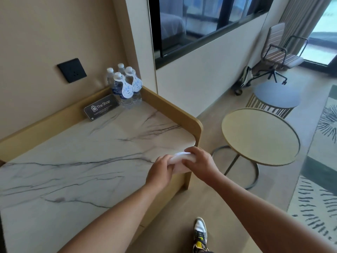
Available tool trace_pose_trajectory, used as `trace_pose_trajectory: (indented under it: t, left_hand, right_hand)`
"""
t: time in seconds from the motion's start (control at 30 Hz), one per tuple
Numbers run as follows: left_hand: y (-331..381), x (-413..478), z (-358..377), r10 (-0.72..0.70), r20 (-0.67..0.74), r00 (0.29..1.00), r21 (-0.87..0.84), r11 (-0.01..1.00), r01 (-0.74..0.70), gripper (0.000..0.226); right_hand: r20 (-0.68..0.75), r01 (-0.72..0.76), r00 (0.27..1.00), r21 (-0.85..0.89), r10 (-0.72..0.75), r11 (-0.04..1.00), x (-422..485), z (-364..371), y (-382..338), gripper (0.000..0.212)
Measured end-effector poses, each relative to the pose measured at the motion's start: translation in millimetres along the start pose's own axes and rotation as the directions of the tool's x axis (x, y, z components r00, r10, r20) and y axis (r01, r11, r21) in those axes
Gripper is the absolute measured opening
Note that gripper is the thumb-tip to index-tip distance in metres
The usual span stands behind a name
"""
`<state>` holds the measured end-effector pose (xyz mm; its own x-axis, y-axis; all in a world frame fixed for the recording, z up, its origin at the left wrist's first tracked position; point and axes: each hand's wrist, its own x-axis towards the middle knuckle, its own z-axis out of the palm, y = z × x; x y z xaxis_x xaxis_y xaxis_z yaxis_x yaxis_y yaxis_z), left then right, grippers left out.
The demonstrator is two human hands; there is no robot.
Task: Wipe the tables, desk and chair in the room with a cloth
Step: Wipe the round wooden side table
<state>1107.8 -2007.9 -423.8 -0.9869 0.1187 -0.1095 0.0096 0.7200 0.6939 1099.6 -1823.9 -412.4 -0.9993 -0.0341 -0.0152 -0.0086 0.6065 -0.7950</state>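
The desk [76, 161] has a veined marble top, with a raised wooden rim along its back and right edges. On the floor to its right stands a round table [260, 136]. A second table [275, 96], grey-blue, is just beyond it, and a chair [279, 50] sits farther off by the curtain.

Both hands meet over the desk's front right corner. The left hand [160, 170] and right hand [199, 161] each curl their fingers round the cloth [179, 162]. It is a white bundle held between them, the left hand on its left end and the right on its right end. Whether the cloth touches the marble cannot be told.

Four bottles [125, 86] stand in the back right corner. A dark sign [101, 106] leans on the back rim just left of them.
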Motion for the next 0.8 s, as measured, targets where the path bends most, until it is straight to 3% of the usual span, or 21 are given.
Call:
trace_pose_trajectory:
  t: [0.1, 0.37, 0.5, 0.67, 0.8]
  left_hand:
    - [26.1, 0.5, -11.1, -0.025, -0.009, 1.000, -0.039, 0.999, 0.024, 0.018]
    - [116.1, 26.9, 11.1, -0.059, 0.036, 0.998, -0.203, 0.977, 0.065, 0.011]
    - [181.1, 54.6, 58.2, -0.056, 0.043, 0.997, -0.283, 0.957, 0.066, 0.012]
    - [251.6, 89.2, 123.9, -0.034, 0.063, 0.997, -0.454, 0.889, 0.059, 0.033]
    - [302.4, 106.6, 165.9, -0.045, 0.044, 0.998, -0.587, 0.807, 0.062, 0.025]
  right_hand:
    - [0.034, -0.022, 0.999, 0.042, 0.021, 0.999, 1.4, -26.4, -4.9, 0.043]
    - [0.070, 0.046, 0.997, -0.067, -0.041, 0.997, 10.4, -120.1, 28.2, 0.041]
    - [-0.006, -0.017, 1.000, 0.009, 0.017, 1.000, 13.4, -184.0, 65.9, 0.035]
    - [-0.108, -0.089, 0.989, 0.091, 0.098, 0.992, 23.2, -260.4, 119.6, 0.023]
    - [-0.327, -0.199, 0.910, 0.195, 0.255, 0.960, 21.9, -317.4, 154.8, 0.040]
